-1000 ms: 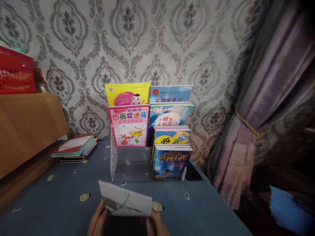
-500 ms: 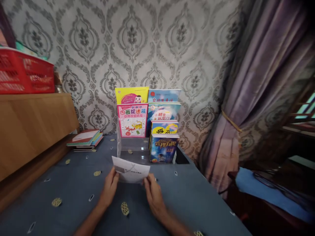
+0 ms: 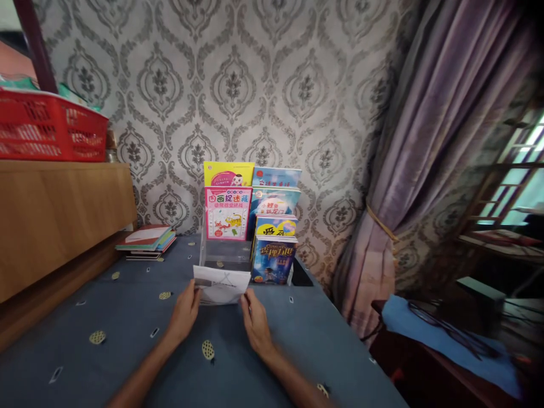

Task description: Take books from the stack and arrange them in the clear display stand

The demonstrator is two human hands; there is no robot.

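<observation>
Between my two hands is a thin white book [image 3: 221, 286] with dark print on its cover, tilted in front of the lower left of a clear display rack [image 3: 225, 250]. My left hand [image 3: 184, 310] pinches its left edge, and my right hand [image 3: 255, 322] grips the right edge. In the rack's left column stand a pink picture book [image 3: 228, 214] and a yellow book [image 3: 229, 173] behind it. The right column holds a dark blue book [image 3: 274, 260], a yellow-and-blue book [image 3: 275, 226] and light blue books [image 3: 276, 198] further up.
On the left of the blue-grey tablecloth [image 3: 127, 340] lies a stack of books [image 3: 147, 238]. Beside it is a wooden cabinet [image 3: 63, 221] bearing a red basket [image 3: 51, 127]. A purple curtain [image 3: 408, 141], a blue cloth [image 3: 446, 340] and glasses [image 3: 450, 326] are on the right.
The white book has come nearer the rack, and now overlaps its lower left front. Both hands keep hold of it. The whole view has shifted slightly.
</observation>
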